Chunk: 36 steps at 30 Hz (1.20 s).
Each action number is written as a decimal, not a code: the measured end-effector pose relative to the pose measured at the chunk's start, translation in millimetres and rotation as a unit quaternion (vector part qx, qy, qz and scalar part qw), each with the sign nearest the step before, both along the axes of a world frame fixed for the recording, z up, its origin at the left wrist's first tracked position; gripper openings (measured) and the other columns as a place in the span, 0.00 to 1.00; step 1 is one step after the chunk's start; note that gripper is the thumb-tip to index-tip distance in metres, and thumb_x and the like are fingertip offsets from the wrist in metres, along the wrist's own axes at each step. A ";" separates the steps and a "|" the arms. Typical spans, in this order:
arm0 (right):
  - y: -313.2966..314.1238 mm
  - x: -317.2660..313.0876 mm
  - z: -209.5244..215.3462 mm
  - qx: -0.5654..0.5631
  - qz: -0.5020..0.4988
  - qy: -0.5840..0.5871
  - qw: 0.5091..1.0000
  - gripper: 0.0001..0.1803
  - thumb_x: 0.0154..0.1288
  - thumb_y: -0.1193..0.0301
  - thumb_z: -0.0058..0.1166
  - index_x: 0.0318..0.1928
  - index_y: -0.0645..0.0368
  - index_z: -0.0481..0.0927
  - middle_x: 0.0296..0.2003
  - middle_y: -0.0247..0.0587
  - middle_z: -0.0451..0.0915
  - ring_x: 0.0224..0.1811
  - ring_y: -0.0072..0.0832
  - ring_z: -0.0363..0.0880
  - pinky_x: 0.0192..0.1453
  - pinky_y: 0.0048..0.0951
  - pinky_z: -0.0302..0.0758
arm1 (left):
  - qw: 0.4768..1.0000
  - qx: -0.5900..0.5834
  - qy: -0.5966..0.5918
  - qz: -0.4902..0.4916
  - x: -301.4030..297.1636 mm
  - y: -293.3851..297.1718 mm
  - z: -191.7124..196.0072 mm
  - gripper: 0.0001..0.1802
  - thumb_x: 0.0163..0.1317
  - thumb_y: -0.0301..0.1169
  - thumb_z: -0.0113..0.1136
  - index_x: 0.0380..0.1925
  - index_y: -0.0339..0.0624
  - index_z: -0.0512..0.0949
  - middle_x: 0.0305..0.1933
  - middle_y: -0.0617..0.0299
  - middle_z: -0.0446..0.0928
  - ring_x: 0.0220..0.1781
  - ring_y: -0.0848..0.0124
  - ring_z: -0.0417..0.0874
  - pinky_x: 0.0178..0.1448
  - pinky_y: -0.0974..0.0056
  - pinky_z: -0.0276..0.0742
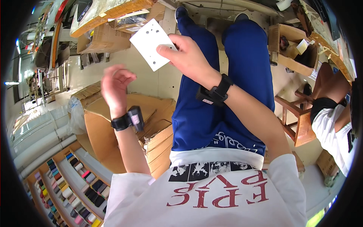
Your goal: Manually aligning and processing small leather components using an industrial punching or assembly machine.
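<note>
A thin white rectangular plate (151, 43), with several small dark screws or holes near its edges, is tilted in the air in front of me. My right hand (187, 56) grips its right side, thumb on the upper face and fingers mostly hidden beneath. To the left and a little nearer, my left hand (115, 87) is raised, apart from the plate. Its fingers are loosely bent and somewhat blurred, and nothing shows in them. A black strap with a small device sits on each wrist.
A large opened cardboard box (102, 117) stands below my left forearm. Wooden workbench edges (109, 17) lie far left and far right. Another cardboard box (293, 49) is at right, near a wooden stool (302, 121) and another person. Thread spools (68, 193) fill a rack, lower left.
</note>
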State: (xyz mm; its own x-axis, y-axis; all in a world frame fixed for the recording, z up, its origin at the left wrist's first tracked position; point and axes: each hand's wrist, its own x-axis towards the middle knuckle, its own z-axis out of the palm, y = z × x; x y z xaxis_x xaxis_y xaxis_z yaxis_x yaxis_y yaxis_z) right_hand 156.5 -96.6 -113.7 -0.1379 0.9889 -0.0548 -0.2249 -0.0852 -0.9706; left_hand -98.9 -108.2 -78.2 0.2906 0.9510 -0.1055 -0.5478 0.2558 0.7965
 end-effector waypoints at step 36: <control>-129.5 103.1 93.8 -0.092 -0.039 0.114 0.988 0.11 0.72 0.71 0.52 0.47 0.66 0.80 0.31 0.32 0.78 0.33 0.16 0.73 0.40 0.19 0.70 | 0.988 -0.003 0.146 0.056 156.5 -77.2 75.0 0.12 0.61 0.17 0.58 0.44 0.33 0.70 0.42 0.53 0.82 0.42 0.72 0.82 0.49 0.69 0.77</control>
